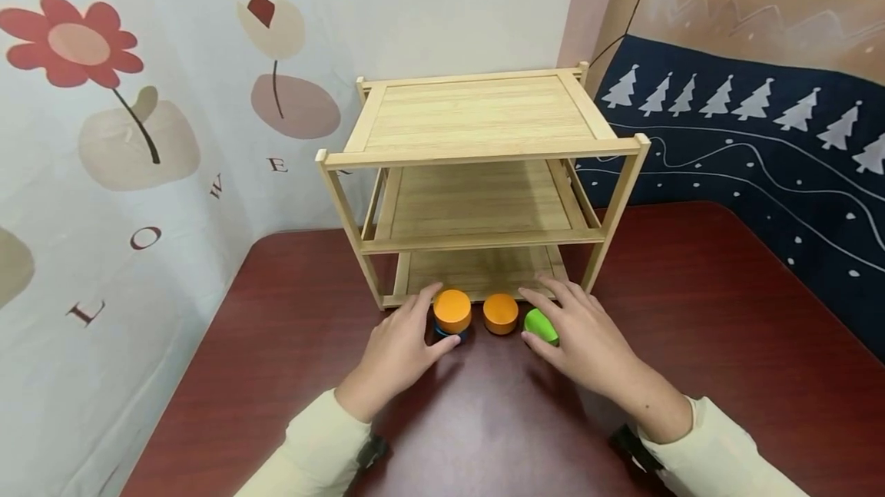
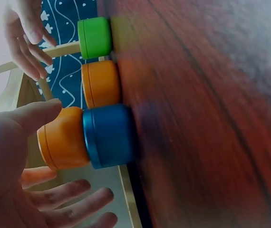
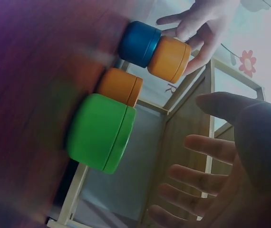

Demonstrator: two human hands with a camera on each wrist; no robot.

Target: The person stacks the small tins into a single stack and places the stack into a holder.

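Several small round lidded tins stand in a row at the foot of the wooden rack. An orange tin [image 1: 452, 310] sits stacked on a blue tin [image 2: 111, 135] at the left. Beside that stack is a second orange tin [image 1: 501, 314], and a green tin [image 1: 539, 327] stands at the right. My left hand [image 1: 397, 349] has its fingers and thumb spread around the upper orange tin; whether a fingertip touches it I cannot tell. Over and beside the green tin, my right hand [image 1: 588, 337] is spread, apart from the tin in the right wrist view.
Directly behind the tins stands a three-tier wooden rack [image 1: 480, 151], its lowest shelf close to the table. The dark red table [image 1: 691, 282] extends to both sides. Printed cloths [image 1: 429, 5] with flowers and white trees hang behind it.
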